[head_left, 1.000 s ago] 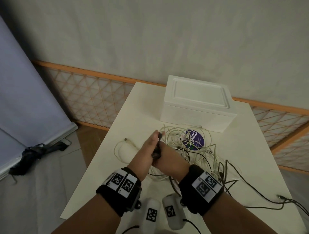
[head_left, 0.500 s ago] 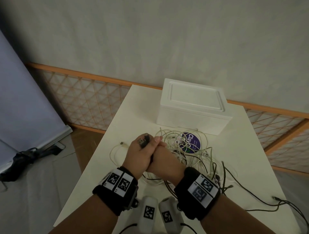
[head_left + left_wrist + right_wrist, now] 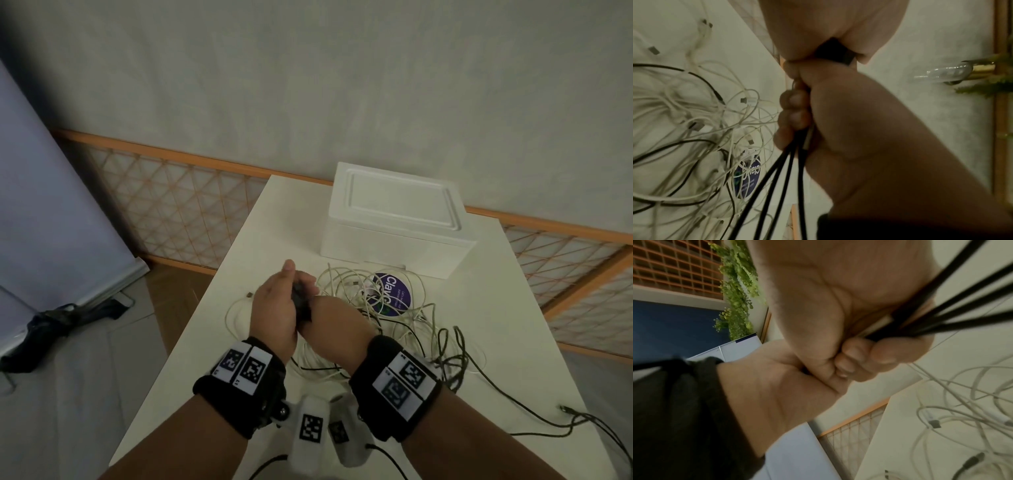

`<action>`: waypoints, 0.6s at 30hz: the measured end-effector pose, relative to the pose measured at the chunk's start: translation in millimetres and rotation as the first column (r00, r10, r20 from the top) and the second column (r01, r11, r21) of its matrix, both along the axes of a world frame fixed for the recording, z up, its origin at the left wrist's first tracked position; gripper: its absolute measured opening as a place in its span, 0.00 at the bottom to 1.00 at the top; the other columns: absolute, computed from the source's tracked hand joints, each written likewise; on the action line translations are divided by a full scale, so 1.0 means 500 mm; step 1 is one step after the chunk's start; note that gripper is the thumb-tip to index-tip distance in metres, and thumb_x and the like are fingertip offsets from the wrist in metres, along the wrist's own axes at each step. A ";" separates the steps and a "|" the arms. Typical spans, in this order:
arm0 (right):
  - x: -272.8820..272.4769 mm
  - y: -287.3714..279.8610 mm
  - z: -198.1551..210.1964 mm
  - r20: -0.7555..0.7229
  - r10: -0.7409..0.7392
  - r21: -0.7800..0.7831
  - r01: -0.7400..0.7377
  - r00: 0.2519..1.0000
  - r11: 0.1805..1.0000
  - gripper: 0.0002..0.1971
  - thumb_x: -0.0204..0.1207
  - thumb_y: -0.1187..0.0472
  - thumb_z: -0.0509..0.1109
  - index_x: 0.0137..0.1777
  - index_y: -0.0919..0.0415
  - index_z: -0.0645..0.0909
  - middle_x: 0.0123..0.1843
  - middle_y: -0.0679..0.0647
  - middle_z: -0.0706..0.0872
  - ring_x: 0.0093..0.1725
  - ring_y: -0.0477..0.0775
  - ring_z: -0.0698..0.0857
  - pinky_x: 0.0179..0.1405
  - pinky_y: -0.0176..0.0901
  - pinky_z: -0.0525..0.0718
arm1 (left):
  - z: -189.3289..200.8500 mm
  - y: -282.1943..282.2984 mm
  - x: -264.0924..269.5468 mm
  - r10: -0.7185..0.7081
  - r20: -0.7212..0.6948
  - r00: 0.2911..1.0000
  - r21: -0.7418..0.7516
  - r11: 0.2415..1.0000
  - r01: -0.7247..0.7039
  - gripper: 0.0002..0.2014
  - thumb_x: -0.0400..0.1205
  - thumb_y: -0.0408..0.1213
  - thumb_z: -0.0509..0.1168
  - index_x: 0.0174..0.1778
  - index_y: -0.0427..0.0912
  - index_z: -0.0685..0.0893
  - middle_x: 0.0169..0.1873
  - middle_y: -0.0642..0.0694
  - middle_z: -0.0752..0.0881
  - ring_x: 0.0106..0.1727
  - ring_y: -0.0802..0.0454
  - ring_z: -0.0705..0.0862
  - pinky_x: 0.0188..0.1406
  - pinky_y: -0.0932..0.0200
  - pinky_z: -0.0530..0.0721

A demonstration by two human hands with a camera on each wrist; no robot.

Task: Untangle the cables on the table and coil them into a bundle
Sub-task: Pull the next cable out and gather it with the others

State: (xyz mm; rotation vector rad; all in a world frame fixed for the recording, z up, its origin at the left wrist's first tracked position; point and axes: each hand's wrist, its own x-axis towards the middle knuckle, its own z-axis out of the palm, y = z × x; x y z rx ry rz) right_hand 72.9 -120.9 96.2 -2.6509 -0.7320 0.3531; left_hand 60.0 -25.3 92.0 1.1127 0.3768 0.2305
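Observation:
My hands meet above the middle of the white table (image 3: pixel 212 342). My right hand (image 3: pixel 325 318) is a fist round a bundle of black cable (image 3: pixel 301 303); several black strands (image 3: pixel 777 194) fan out below the fist (image 3: pixel 807 105). My left hand (image 3: pixel 279 301) presses against it and grips the bundle's top end (image 3: pixel 834 52), with one finger pointing up. In the right wrist view curled fingers (image 3: pixel 859 356) clamp the black strands (image 3: pixel 941 313). A tangle of white and black cables (image 3: pixel 404 318) lies just right of the hands.
A white foam box (image 3: pixel 394 219) stands at the table's far side, with a round purple sticker (image 3: pixel 390 291) under the tangle. A white cable loop (image 3: pixel 236 308) lies left of the hands. Black cable (image 3: pixel 548 421) trails to the right edge. Two tagged white devices (image 3: pixel 311 428) sit at the near edge.
The hands stay pressed together. The black connector that stuck out above my left hand half a second ago is now tucked between the hands, and a left finger has straightened upward.

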 end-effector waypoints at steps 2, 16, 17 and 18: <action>0.000 0.010 0.003 0.056 0.057 -0.022 -0.056 0.997 0.998 0.10 0.80 0.62 0.57 0.36 0.59 0.69 0.28 0.51 0.71 0.32 0.57 0.75 0.24 0.43 0.66 | -0.008 -0.006 -0.005 -0.012 -0.009 1.000 0.055 0.998 0.012 0.23 0.87 0.45 0.58 0.27 0.43 0.86 0.37 0.40 0.89 0.49 0.43 0.89 0.60 0.42 0.82; -0.017 0.007 0.019 -0.030 0.028 0.239 -0.020 0.999 0.971 0.08 0.76 0.70 0.62 0.53 0.67 0.81 0.38 0.56 0.83 0.36 0.53 0.78 0.28 0.38 0.69 | -0.042 0.007 -0.040 -0.163 0.129 0.978 0.268 0.955 0.124 0.15 0.80 0.56 0.59 0.36 0.50 0.81 0.48 0.46 0.90 0.56 0.50 0.86 0.61 0.45 0.80; -0.021 0.002 0.020 -0.014 0.048 0.228 -0.043 0.999 0.973 0.09 0.78 0.68 0.61 0.53 0.66 0.81 0.39 0.58 0.83 0.35 0.52 0.77 0.26 0.38 0.68 | -0.054 0.014 -0.044 -0.226 0.139 0.964 0.238 0.953 0.189 0.12 0.77 0.56 0.65 0.46 0.53 0.80 0.52 0.47 0.89 0.59 0.49 0.86 0.63 0.44 0.80; -0.024 -0.003 0.019 -0.014 0.059 0.209 -0.055 0.998 0.976 0.09 0.78 0.68 0.60 0.52 0.66 0.81 0.41 0.60 0.84 0.35 0.52 0.77 0.26 0.38 0.68 | -0.069 0.022 -0.049 -0.269 0.149 0.952 0.164 0.956 0.244 0.20 0.72 0.58 0.72 0.55 0.56 0.77 0.57 0.46 0.88 0.62 0.48 0.84 0.66 0.45 0.80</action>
